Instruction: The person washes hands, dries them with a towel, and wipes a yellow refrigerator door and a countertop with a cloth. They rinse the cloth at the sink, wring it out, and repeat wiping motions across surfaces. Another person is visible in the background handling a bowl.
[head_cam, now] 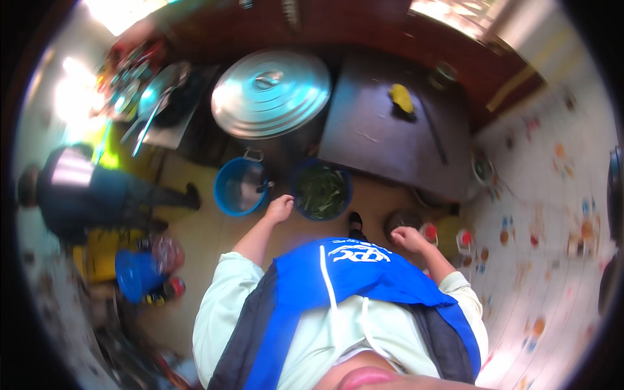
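Observation:
My left hand (pixel 280 208) hangs with its fingers curled, near a blue plastic tub (pixel 219 187) and a basin of green leafy vegetables (pixel 321 190). I see nothing in it. To the right, my right hand (pixel 408 239) is also loosely curled and appears to hold nothing. It is over the floor, close to a dark round pot or bowl (pixel 402 220). The blue tub has a pale inside, and a dark handle-like piece (pixel 264 186) shows at its right side. Blur hides the finer detail of both hands.
A large round metal lid (pixel 270 97) covers the stove area. On the dark tabletop (pixel 370 126) lie a yellow cloth or sponge (pixel 401 98) and a long dark rod (pixel 433 129). Red-capped containers (pixel 430 233) stand at right. Another person (pixel 83 190) is at left, near a blue bucket (pixel 136 275).

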A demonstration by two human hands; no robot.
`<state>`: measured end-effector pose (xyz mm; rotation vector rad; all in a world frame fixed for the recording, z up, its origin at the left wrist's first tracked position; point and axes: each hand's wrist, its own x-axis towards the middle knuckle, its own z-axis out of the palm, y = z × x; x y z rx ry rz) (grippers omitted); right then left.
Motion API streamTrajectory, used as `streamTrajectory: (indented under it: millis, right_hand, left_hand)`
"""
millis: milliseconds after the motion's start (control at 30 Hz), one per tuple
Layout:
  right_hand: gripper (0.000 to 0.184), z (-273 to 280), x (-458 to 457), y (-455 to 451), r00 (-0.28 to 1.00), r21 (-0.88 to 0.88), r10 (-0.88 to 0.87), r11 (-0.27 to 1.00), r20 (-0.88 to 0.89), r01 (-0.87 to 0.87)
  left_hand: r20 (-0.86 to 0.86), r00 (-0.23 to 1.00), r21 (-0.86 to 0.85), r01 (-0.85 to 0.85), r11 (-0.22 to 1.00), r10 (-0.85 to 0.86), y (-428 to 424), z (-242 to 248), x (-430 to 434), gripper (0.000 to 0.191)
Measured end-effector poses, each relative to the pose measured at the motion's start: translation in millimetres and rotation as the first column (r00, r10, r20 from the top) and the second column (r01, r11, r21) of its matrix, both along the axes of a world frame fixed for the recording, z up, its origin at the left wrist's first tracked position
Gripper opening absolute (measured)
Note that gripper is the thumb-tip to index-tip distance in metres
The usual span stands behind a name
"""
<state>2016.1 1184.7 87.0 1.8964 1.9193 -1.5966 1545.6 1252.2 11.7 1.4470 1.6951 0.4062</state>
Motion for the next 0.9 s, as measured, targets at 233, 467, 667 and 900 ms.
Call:
streamTrajectory:
  millis: [233,467,667,900]
  right_hand:
    - [0.031,-121.7,-36.7,111.3,0.997,0.026,0.067,0.997,-0.037,-0.066]
    - [0.025,-247.9,-114.0,198.4,0.965,0.381,-0.261,0.896,0.036,0.228]
    - [0.024,-269.2,-103.6,283.3,0.918,0.548,-0.378,0.796,0.116,0.258]
    - [0.023,-262.0,-93.3,310.5,0.897,0.611,-0.412,0.756,0.162,0.237]
  left_hand:
    - [-0.180,0.978,-0.301,0.050,0.952,-0.108,-115.6,-3.9,10.7,0.032]
    - [-0.198,0.980,-0.692,-0.161,0.704,0.029,-181.5,-10.0,-1.8,0.036]
    - [-0.223,0.969,-0.755,-0.243,0.609,0.109,-167.3,-11.0,8.5,0.033]
    - [-0.171,0.931,-0.774,-0.329,0.541,0.322,-149.3,-25.3,-22.2,0.033]
